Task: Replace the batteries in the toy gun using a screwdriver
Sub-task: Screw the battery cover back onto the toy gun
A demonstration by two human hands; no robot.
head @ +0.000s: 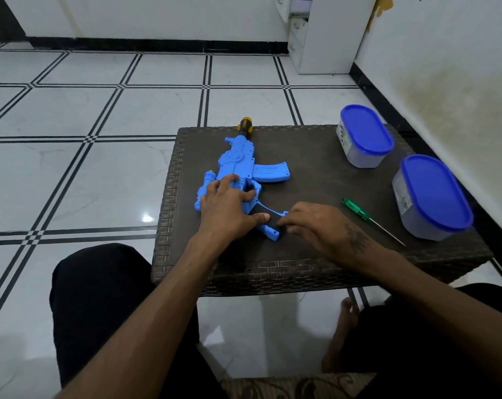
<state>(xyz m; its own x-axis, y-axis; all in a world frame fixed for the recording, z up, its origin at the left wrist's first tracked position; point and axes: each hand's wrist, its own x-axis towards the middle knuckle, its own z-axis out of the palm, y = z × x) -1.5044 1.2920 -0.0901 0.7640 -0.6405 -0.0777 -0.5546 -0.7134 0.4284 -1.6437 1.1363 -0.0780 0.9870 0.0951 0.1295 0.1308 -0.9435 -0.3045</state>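
A blue toy gun (pixel 238 159) with a yellow and black muzzle lies flat on the dark woven table (pixel 316 254), barrel pointing away from me. My left hand (pixel 226 205) rests on the gun's body, fingers spread, thumb against the black grip. My right hand (pixel 316 223) touches the end of the gun's stock with curled fingertips; what they pinch is hidden. A screwdriver (pixel 365 216) with a green handle lies on the table to the right of my right hand, untouched.
Two grey tubs with blue lids stand at the table's right side, one at the back (pixel 365 136) and one nearer (pixel 434 197). A white wall runs close along the right. Tiled floor lies to the left and beyond. My knees are under the table's near edge.
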